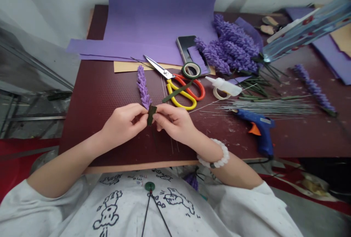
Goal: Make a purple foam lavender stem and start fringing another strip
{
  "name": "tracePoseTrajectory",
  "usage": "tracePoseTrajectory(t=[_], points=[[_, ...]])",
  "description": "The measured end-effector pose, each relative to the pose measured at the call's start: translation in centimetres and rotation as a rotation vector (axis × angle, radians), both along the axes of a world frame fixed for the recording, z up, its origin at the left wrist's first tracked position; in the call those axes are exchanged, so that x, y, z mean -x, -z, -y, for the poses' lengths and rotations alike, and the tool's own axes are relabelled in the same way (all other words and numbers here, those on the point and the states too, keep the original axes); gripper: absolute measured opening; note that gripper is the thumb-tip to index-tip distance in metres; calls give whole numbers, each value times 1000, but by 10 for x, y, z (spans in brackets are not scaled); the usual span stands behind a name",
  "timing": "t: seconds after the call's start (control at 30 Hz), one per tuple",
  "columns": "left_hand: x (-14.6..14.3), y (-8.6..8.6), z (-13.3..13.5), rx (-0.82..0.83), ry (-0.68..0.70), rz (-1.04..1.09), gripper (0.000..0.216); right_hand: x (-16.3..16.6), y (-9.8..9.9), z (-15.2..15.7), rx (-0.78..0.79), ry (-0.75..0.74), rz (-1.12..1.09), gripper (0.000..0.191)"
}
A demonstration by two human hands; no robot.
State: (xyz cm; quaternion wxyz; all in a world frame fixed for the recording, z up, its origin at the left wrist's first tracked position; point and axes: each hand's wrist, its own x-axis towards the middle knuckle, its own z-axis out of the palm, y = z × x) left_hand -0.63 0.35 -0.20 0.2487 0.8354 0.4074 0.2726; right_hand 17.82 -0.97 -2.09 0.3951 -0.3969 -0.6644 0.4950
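A purple artificial lavender flower (143,87) stands out above my fingers, its head pointing away from me. My left hand (124,121) is closed, with thumb and forefinger pinching at the flower's base. A short dark green piece of floral tape (150,117) sits at that base, between both hands. My right hand (177,121) pinches the tape's right edge. The stem under the tape is mostly hidden. Just beyond the right hand lie scissors (166,73) with one red and one yellow handle, and a green tape strip (177,91) lies across them.
A floral tape roll (191,70) rests by a phone (186,43). To the right are a glue bottle (226,86), thin wires (274,106), a blue glue gun (259,127), bunched lavender flowers (236,46) and a single flower (315,89). Purple sheets (159,10) cover the back.
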Motion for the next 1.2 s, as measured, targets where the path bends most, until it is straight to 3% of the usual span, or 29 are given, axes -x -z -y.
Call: tracePoseTrajectory(t=[0.13,0.33,0.47,0.53,0.63,0.97,1.1,1.2], points=[[-1,-2,0,63,-37,-1,12,1,0,1,-102,13,93,11],[-2,-6,-1,230,-58,120,6,-8,-7,-2,-132,43,165,16],[-1,-6,-2,235,-75,170,8,-30,-9,-23,-337,350,490,19],[-1,-6,-3,249,-81,186,8,-42,-6,-35,-387,436,697,16],[0,-5,-3,238,-79,177,9,-54,-1,-47,-386,450,864,17],[1,-5,-3,141,-59,130,10,-66,6,-57,-398,440,901,55],[0,-2,-1,324,-120,245,8,-63,1,-50,-295,508,993,29],[-1,1,-3,594,-103,478,11,-62,0,-47,-181,499,1082,28]])
